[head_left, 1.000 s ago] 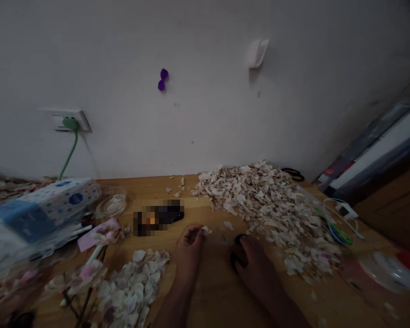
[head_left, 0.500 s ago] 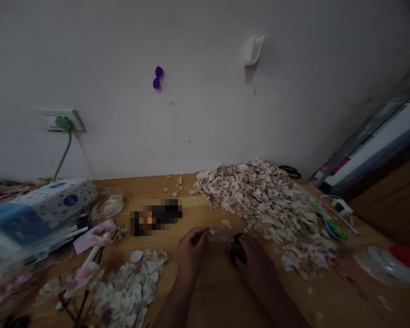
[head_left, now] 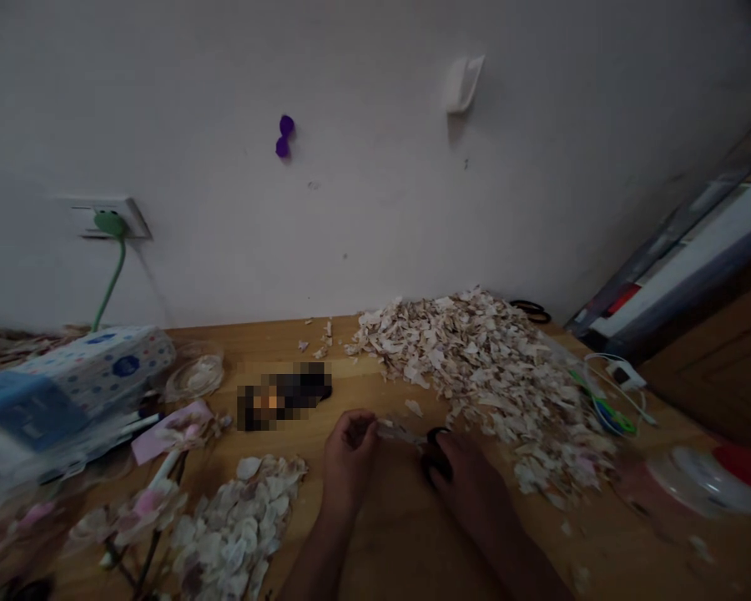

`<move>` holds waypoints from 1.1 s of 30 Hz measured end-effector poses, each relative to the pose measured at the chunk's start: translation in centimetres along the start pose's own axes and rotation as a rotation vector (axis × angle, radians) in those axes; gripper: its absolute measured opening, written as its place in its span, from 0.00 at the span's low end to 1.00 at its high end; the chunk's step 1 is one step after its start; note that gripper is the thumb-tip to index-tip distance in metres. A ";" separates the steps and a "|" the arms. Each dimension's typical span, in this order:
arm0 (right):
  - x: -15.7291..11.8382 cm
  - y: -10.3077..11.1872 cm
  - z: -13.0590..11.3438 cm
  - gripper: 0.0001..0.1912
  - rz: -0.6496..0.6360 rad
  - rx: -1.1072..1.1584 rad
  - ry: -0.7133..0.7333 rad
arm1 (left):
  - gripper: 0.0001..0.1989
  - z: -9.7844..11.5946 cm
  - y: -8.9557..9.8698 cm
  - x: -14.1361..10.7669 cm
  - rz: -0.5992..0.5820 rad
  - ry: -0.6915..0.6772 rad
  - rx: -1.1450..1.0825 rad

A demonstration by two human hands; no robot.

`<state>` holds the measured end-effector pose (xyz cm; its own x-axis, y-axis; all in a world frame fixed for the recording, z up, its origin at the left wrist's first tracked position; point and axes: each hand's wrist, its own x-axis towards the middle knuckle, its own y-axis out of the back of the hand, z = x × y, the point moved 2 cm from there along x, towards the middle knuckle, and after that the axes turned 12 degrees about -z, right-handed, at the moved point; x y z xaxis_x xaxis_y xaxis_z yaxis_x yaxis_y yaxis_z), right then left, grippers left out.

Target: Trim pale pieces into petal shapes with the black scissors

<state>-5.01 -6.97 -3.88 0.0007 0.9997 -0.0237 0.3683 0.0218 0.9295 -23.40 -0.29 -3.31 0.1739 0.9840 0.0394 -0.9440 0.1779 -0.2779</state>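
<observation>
My left hand is closed in a pinch on a thin pale petal-like piece, which sticks out to the right of the fingertips. My right hand grips black-handled scissors. Their blades point left toward the piece; whether they are cutting into it I cannot tell. Just beyond my hands lies a large heap of dry, irregular pale scraps. To the left of my left forearm is a smaller pile of rounder pale petals.
On the left are artificial blossoms on a branch, a pink card, a tissue pack and a roll of clear tape. A blurred-out dark object lies mid-table. Rightward are a cable with charger and a red-lidded clear jar.
The view has shifted very slightly. My hands stay almost in place, and the piece between left fingertips and scissors shows a little more clearly.
</observation>
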 end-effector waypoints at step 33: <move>-0.2 0.3 -0.9 0.16 0.192 0.700 -0.091 | 0.22 0.4 -0.1 -0.4 -0.009 0.232 -0.277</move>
<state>-5.73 -7.17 -3.23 0.1911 0.9799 0.0576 0.8618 -0.1956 0.4679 -23.47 -0.66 -2.90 0.2704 0.9482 -0.1668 -0.8361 0.1454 -0.5290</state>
